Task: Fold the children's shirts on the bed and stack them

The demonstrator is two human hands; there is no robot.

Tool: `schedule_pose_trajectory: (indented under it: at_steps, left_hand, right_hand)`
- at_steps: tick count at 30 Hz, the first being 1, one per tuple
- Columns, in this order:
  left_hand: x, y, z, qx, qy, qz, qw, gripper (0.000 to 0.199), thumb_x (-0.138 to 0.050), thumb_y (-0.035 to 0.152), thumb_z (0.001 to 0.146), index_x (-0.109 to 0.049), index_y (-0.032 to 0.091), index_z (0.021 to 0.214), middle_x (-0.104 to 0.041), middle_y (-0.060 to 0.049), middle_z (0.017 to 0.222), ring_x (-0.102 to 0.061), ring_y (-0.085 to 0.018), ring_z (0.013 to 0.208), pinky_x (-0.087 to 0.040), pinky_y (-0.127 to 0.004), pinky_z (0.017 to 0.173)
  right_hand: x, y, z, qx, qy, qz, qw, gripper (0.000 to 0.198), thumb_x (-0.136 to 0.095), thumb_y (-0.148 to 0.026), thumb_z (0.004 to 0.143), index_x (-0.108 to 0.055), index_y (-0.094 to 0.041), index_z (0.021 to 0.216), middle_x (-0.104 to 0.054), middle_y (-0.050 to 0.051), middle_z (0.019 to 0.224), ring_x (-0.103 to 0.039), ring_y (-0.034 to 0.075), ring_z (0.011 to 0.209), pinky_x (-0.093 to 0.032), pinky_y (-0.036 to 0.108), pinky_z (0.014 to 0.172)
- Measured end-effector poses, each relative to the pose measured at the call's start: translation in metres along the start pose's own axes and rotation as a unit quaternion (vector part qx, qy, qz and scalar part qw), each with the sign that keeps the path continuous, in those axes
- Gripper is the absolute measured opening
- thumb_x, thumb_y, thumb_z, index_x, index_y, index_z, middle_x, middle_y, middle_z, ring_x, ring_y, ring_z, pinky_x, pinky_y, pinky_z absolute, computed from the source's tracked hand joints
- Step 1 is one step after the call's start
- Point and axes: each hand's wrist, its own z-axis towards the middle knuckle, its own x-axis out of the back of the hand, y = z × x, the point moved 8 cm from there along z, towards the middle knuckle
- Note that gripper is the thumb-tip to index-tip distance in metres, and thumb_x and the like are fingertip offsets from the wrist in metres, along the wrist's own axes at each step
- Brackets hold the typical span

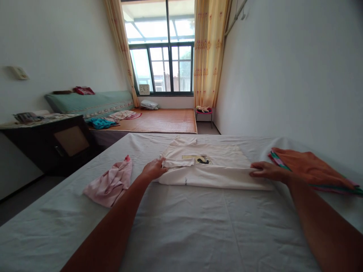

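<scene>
Head view: pinching white T-shirt (224,154) on pale sheet (195,223), left hand (154,169) gripping at sleeve end, right hand (266,172) at hem end of folded strip. Best kept taut, level, edges squared, sleeve smoothed flat.

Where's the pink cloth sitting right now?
In the head view, the pink cloth lies crumpled on the pale sheet, on the person's left side, left of the white shirt and the left hand.
</scene>
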Motion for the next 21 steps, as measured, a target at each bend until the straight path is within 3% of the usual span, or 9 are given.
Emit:
schedule_pose_trajectory:
  at_steps: [6,15,21]
  left_hand:
    - [-0.001,-0.003,0.001,-0.002,0.008,-0.036,0.999,0.043,-0.057,0.027,0.079,-0.058,0.023,0.122,-0.069,-0.002,0.087,-0.064,-0.018,0.082,-0.042,-0.023,0.070]
    - [0.004,-0.002,0.001,0.001,0.044,-0.069,0.997,0.045,-0.056,0.019,0.075,-0.060,0.023,0.119,-0.069,0.001,0.082,-0.063,-0.015,0.079,-0.044,-0.022,0.072]
    - [0.019,-0.002,0.002,0.022,0.136,-0.063,0.988,0.045,-0.053,0.021,0.079,-0.056,0.022,0.124,-0.070,-0.002,0.087,-0.064,-0.018,0.082,-0.044,-0.025,0.076]
  right_hand:
    - [0.006,0.016,-0.001,-0.030,0.089,0.148,0.984,0.054,-0.064,-0.060,0.065,-0.062,-0.017,0.099,-0.065,0.004,0.078,-0.059,0.021,0.074,-0.044,0.028,0.061]
    - [-0.002,0.023,0.013,0.003,0.101,0.106,0.989,0.044,-0.065,-0.051,0.062,-0.068,-0.016,0.089,-0.069,0.005,0.083,-0.062,0.025,0.082,-0.047,0.031,0.072]
    - [0.004,0.019,0.006,-0.008,0.144,0.111,0.983,0.048,-0.064,-0.049,0.064,-0.065,-0.016,0.099,-0.066,0.004,0.080,-0.061,0.023,0.078,-0.047,0.030,0.069]
